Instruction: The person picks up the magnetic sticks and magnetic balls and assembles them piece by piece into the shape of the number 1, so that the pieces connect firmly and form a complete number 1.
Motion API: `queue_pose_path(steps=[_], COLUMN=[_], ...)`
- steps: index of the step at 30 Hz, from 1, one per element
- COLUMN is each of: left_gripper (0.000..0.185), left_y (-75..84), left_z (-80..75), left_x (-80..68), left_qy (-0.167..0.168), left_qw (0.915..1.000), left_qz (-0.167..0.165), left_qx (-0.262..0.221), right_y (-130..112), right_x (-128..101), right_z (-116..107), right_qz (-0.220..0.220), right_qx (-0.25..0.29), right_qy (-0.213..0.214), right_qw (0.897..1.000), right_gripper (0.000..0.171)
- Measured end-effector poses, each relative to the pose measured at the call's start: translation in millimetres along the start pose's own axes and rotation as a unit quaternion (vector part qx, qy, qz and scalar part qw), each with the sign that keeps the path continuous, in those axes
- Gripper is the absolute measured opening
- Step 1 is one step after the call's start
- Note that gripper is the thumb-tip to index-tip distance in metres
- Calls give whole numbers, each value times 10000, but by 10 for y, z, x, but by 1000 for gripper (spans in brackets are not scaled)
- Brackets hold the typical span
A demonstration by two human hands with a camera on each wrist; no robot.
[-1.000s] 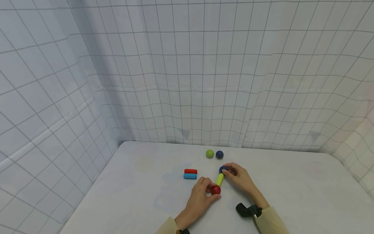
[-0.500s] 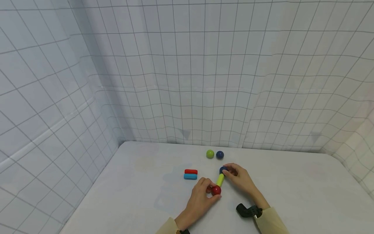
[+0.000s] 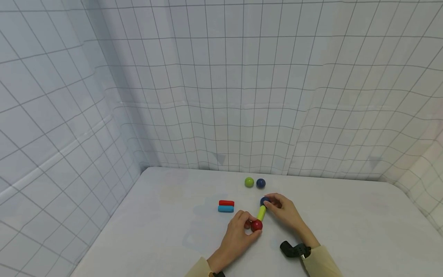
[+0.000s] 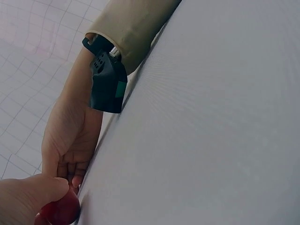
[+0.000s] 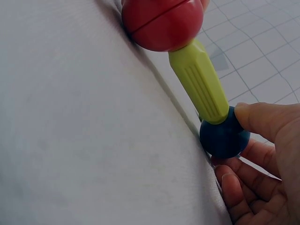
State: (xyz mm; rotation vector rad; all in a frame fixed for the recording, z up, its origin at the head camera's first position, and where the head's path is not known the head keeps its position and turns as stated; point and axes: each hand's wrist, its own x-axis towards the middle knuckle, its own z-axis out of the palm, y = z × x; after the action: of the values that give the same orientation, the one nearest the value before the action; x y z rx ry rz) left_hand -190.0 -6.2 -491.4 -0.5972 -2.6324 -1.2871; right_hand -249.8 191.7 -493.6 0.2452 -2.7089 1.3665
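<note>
Nothing moved, left hand point(image 3: 238, 231) pinching red ball point(image 3: 256, 225)

Soft, even light throughout; no glare, only faint shadows.

The head view was bright and diffuse, and the grid lines of the curtain point(image 3: 221, 77) bowed toward the picture's edges, a wide-lens distortion. Faint shadows lay on the white table point(image 3: 166, 215). In the right wrist view the red ball point(image 5: 161, 21) and yellow-green rod point(image 5: 199, 84) were sharp but dim against the brighter curtain, while the left wrist view was soft, its near thumb point(image 4: 28, 201) blurred.
</note>
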Motion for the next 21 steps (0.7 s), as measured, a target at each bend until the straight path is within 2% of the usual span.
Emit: queue_pose_path(steps=[16,21], left_gripper=[24,18], left_y=[-27,-36], left_z=[8,-2], left_x=[-12,-10], left_qy=[68,191], left_qw=[9996,9996], left_qz=[139,119], left_qx=[-224,-183], right_y=[-28,-17], right_x=[-5,-2], right_z=[-17,-12], right_qz=[51,20], right_qx=[28,46], right_qy=[-73,-61], right_qw=[10000,10000], right_gripper=[32,31])
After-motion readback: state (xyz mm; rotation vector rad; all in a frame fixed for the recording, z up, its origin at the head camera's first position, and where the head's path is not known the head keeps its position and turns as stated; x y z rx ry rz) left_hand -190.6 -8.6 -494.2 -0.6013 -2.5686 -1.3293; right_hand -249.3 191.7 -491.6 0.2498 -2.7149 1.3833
